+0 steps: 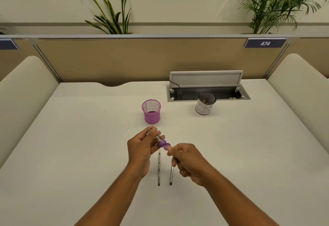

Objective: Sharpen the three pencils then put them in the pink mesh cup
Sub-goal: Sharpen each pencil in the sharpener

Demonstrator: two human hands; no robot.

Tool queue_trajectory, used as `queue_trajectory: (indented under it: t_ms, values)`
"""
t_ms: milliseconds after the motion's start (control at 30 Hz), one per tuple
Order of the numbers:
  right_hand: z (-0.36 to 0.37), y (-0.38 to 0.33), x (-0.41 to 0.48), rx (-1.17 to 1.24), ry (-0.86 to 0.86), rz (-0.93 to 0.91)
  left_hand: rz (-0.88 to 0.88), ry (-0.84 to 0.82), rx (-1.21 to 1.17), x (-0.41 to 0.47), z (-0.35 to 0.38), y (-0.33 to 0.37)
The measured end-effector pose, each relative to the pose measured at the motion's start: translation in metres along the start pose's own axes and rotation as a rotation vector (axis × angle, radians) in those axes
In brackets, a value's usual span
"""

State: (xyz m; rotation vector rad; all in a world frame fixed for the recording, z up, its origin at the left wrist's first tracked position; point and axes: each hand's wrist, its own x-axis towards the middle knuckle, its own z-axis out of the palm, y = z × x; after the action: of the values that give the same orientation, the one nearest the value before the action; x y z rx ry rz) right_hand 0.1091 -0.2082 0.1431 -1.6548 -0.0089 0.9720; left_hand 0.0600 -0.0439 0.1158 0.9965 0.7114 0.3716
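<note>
Purple sharpener (pixel 161 142) is gripped in my left hand (pixel 140 150); my right hand (pixel 187 159) pinches one pencil (pixel 165 147), its length pointing up and left into the sharpener hole. Beyond both hands stands the pink mesh cup (pixel 151 113).

**Legible markings: one number, one hand-lettered label**

1. "474": white numerals on a dark blue plate (pixel 265 43), fixed at the top edge of the tan partition (pixel 142 60), upper right of the frame
2. Pen strokes reading roughly "IN", on the white paper wrap of the dark mesh cup (pixel 204 109), right of centre; reading uncertain
3. Second dark blue plate (pixel 8 44), far left edge, cropped; no characters show
4. Print along the lying pencil (pixel 159 167), lower centre; too small to read
</note>
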Motion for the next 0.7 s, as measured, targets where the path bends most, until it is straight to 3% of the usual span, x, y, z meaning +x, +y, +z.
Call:
queue_trajectory:
  t_ms: [167,233,333,400,433,533,567,633,700]
  values:
    - [0.008,0.016,0.006,-0.826,0.477,-0.683,0.014,0.074,0.001,0.000,0.004,0.002]
    - [0.004,0.023,0.006,-1.152,0.625,-0.873,0.026,0.097,0.014,0.001,0.005,0.000]
    - [0.003,0.028,0.005,-1.270,0.706,-1.009,0.018,0.114,0.006,0.000,0.009,-0.001]
    - [0.009,0.027,0.006,-1.217,0.653,-0.920,0.016,0.103,0.014,0.001,0.009,-0.001]
    - [0.012,0.024,0.006,-1.056,0.586,-0.775,0.019,0.080,0.021,0.002,0.008,0.000]
    - [0.002,0.002,0.003,-0.003,0.091,-0.092,0.027,-0.039,-0.013,0.005,0.005,0.007]
    - [-0.003,-0.002,0.001,0.196,-0.043,0.067,0.020,-0.080,-0.019,0.006,0.004,0.009]
    - [-0.009,-0.006,0.000,0.272,-0.130,0.149,0.027,-0.123,-0.013,0.007,0.003,0.010]
    - [-0.005,-0.007,-0.001,0.154,-0.067,0.086,0.034,-0.102,-0.011,0.007,0.004,0.009]
